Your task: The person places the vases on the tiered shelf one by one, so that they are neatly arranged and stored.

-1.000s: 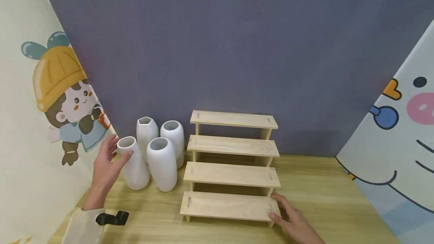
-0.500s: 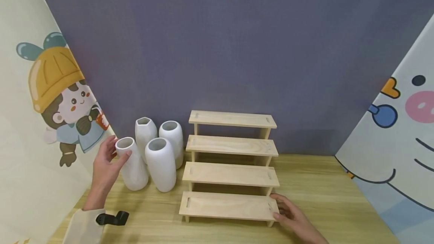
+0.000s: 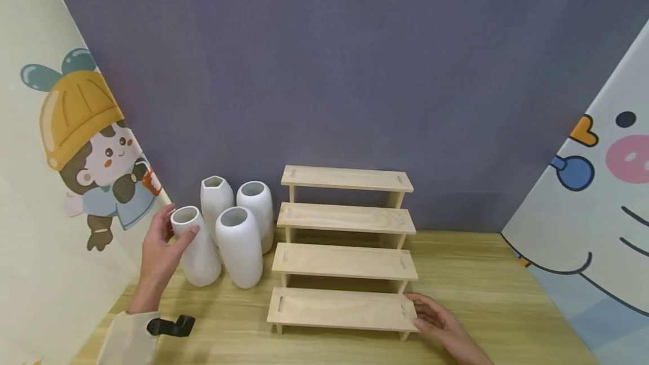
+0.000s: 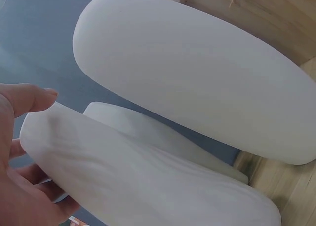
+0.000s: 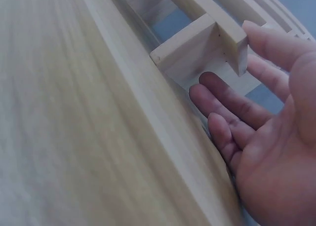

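Note:
Four-tier pale wood display stand (image 3: pixel 345 308) rises like steps at the middle of the table. To its left, white vases stand upright in a cluster. My left hand (image 3: pixel 161 248) holds the front-left vase (image 3: pixel 200 261) near its mouth, thumb on the near side and fingers round the far side. In the left wrist view that vase (image 4: pixel 148 171) has faint ripples; a smooth front-right vase (image 4: pixel 197 73) lies close by. My right hand (image 3: pixel 443 328) grips the right end of the lowest step, thumb at its front corner and forefinger at the back; the other fingers curl loosely below.
Behind the held vase stand a vase with an angular mouth (image 3: pixel 217 201) and a round-mouthed vase (image 3: pixel 257 207). A dark blue-grey backdrop (image 3: pixel 345 72) closes off the rear. Cartoon-printed panels (image 3: pixel 103 145) flank the wood-grain table (image 3: pixel 481 275).
My right thumb has slid outward from the step's top to its right front corner. The left hand stays at the same vase; the whole view shifts slightly.

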Tool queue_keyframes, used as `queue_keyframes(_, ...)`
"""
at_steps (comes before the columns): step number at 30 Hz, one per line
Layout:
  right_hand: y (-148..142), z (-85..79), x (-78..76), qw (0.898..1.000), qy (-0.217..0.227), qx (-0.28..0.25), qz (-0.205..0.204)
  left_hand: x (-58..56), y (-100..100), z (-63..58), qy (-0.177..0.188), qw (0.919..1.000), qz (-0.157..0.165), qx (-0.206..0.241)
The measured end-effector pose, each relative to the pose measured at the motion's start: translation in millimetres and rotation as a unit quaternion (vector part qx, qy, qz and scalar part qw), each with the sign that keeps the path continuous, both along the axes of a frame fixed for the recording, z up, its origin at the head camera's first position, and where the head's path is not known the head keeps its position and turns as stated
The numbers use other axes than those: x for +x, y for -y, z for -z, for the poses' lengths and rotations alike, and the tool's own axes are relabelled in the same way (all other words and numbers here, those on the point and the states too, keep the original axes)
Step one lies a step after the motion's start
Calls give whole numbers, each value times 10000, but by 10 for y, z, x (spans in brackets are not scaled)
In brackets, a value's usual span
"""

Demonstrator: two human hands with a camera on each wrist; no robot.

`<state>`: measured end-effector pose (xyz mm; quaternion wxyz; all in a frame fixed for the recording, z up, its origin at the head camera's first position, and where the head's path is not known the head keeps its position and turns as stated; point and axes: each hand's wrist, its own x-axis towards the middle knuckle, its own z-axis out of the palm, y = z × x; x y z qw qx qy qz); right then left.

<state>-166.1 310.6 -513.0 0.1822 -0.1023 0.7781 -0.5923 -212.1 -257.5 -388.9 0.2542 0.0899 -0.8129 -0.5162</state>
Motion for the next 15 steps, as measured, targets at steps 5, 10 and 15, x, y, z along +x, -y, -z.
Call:
queue_keyframes(5, -14, 16, 6, 9999, 22, -79, -91, -35, -19, 9, 51, 10000, -32, -23)
queue_keyframes(10, -20, 44, 9, 9995, 7, -255, -173, -41, -25, 6, 233, 9996, -79, -128)
queue_keyframes(15, -21, 33, 14, 9993, 67, -343, -134, -58, -44, -1, 338, 9993, -126, -41)
